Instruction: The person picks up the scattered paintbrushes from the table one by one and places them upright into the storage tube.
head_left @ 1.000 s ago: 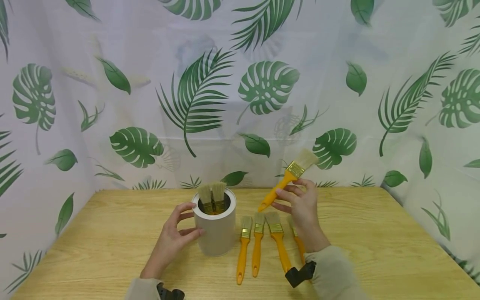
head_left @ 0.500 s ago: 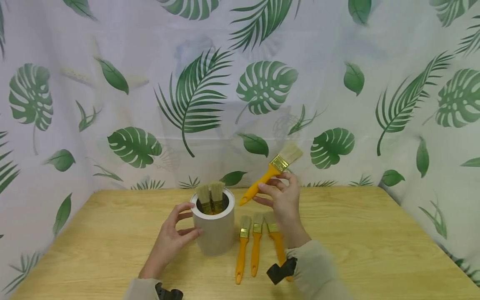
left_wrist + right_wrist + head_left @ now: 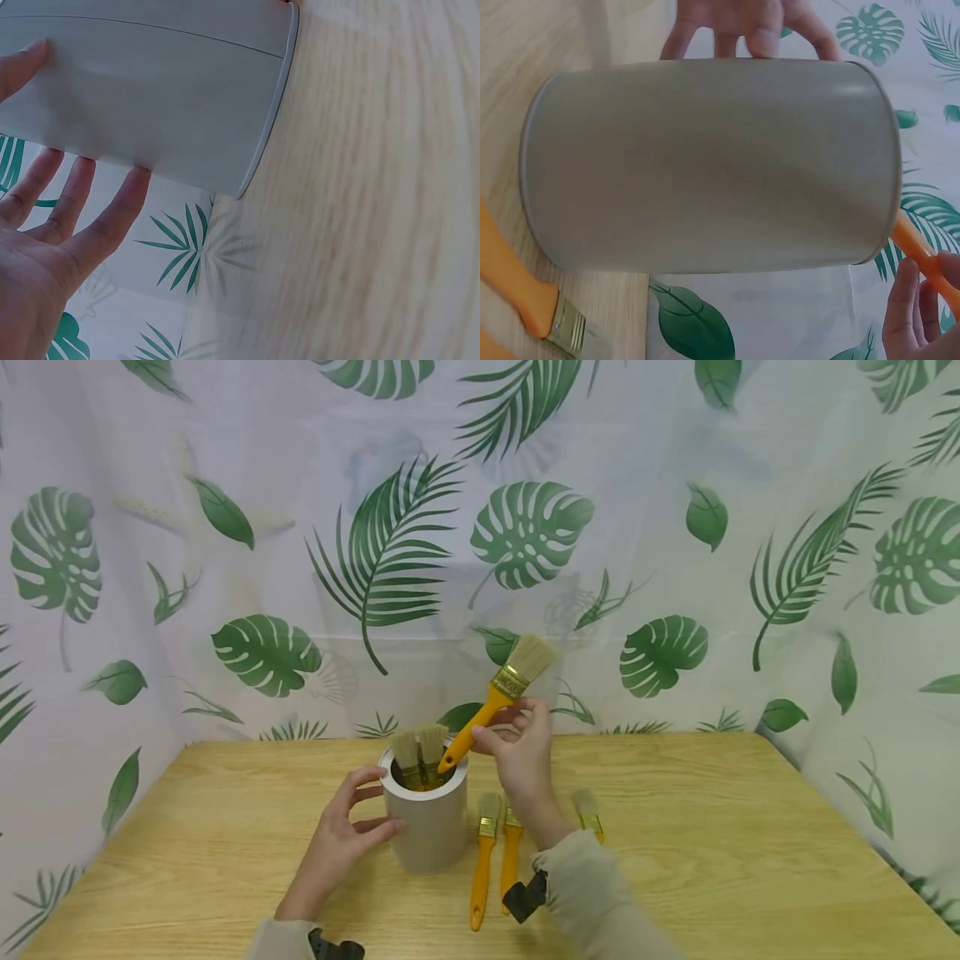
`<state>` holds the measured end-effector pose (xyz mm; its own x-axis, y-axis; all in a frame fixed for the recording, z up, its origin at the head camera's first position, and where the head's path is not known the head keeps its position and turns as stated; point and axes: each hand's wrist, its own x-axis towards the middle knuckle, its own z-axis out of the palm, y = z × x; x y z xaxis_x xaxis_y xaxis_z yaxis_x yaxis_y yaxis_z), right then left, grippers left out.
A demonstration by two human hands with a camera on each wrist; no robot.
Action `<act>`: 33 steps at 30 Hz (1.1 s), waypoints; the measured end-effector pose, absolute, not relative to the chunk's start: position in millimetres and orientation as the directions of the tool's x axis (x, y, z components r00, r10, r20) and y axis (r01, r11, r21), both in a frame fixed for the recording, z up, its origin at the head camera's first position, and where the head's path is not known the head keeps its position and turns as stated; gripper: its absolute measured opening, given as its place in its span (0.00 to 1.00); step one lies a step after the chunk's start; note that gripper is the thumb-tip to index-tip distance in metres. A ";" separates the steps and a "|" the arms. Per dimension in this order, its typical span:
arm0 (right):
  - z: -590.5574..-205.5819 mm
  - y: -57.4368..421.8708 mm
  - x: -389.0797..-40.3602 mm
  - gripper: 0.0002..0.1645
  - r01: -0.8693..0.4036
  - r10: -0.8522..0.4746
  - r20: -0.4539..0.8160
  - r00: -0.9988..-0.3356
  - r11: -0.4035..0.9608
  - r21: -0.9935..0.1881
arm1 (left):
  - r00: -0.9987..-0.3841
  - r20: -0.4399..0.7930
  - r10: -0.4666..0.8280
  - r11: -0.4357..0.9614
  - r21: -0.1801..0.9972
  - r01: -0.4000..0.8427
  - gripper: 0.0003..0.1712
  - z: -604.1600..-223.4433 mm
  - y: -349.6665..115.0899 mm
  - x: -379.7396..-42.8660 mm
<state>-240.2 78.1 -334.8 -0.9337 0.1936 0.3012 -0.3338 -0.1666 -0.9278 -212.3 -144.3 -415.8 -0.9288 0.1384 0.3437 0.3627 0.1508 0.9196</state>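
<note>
Squarely on the wooden table stands the pale can, the left hand gripping it from nine o'clock. Nearer two o'clock, the right hand pinches the orange-handled brush, bristles toward one, handle end toward seven, above or just within the can's rim.

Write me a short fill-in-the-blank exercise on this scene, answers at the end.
The left hand holds the can while the right hand grips a brush by its ____.
That brush's bristles point ____, not down.
The can has ____ other brushes visible inside.
In the head view, the loose brushes lie to the can's ____.
Missing words: handle; up; two; right.
</note>
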 end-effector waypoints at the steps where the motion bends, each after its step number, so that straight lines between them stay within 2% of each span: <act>1: -335.7 76.4 -239.7 0.28 -0.355 0.184 0.331 -0.926 -0.117 -0.928 | -0.928 0.346 0.138 0.154 0.918 0.365 0.36 -415.9 -144.6 -212.3; 8: -339.4 65.3 -230.0 0.26 -0.494 0.080 0.520 -0.850 0.218 -0.842 | -0.926 0.349 0.144 0.152 0.917 0.369 0.36 -416.1 -146.5 -212.5; 16: -340.2 54.5 -226.2 0.22 -0.576 -0.104 0.598 -0.795 0.440 -0.689 | -0.922 0.355 0.153 0.158 0.912 0.378 0.36 -415.1 -147.2 -212.4; 20: -337.9 54.5 -222.2 0.19 -0.627 -0.194 0.624 -0.757 0.484 -0.610 | -0.921 0.356 0.155 0.154 0.913 0.379 0.36 -415.2 -146.9 -211.9; 23: -335.8 56.8 -218.0 0.16 -0.636 -0.215 0.622 -0.753 0.481 -0.603 | -0.918 0.363 0.160 0.150 0.910 0.386 0.36 -415.8 -146.2 -211.9; 33: -339.3 85.5 -217.8 0.12 -0.556 -0.111 0.575 -0.811 0.450 -0.699 | -0.919 0.364 0.149 0.155 0.910 0.385 0.37 -415.7 -144.4 -212.2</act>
